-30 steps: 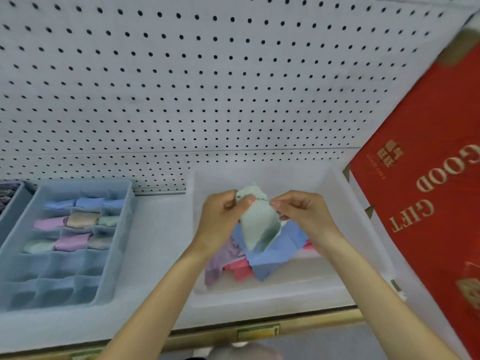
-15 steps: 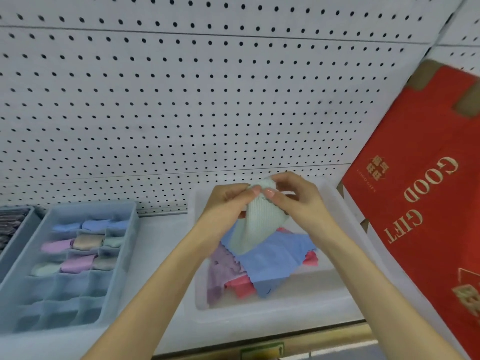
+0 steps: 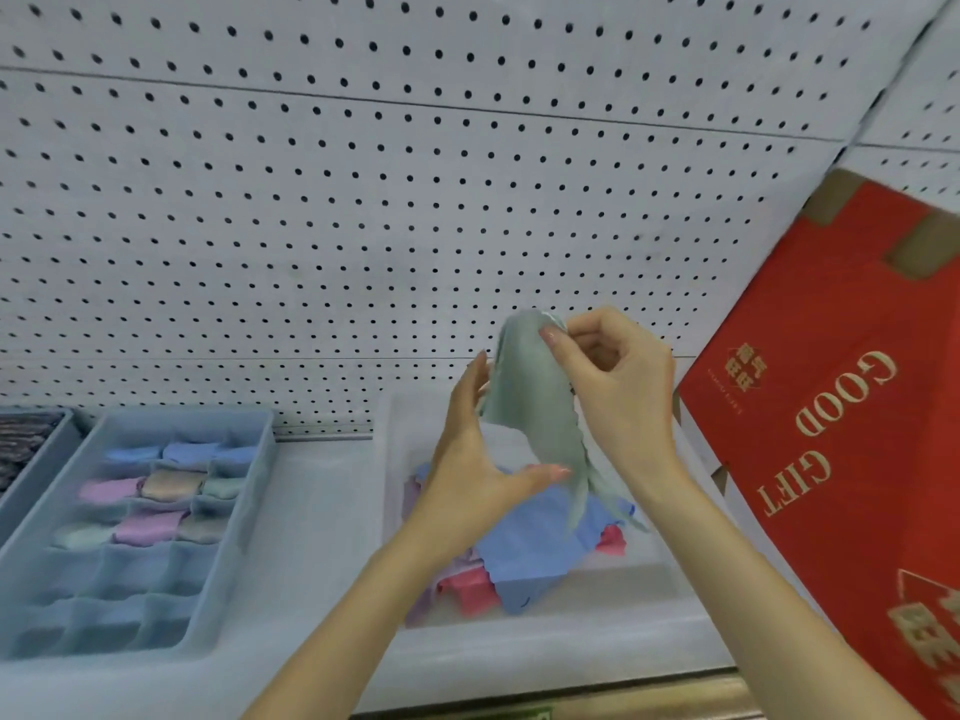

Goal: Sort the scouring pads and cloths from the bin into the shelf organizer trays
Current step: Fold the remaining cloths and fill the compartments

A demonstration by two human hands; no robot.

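A pale green cloth hangs above the clear bin. My right hand pinches its top edge between thumb and fingers. My left hand is spread with straight fingers against the cloth's left side, thumb under its lower part. In the bin lie blue, pink and lilac cloths. To the left stands the blue organizer tray, its rear compartments filled with folded blue, lilac, tan and green cloths, its front compartments bare.
A second tray with dark pads shows at the far left edge. A red gift box leans close to the bin's right side. White pegboard backs the shelf. The shelf's front lip runs along the bottom.
Both hands have raised the green cloth higher above the bin. My left hand has let go of the top edge and now lies open against the cloth's side.
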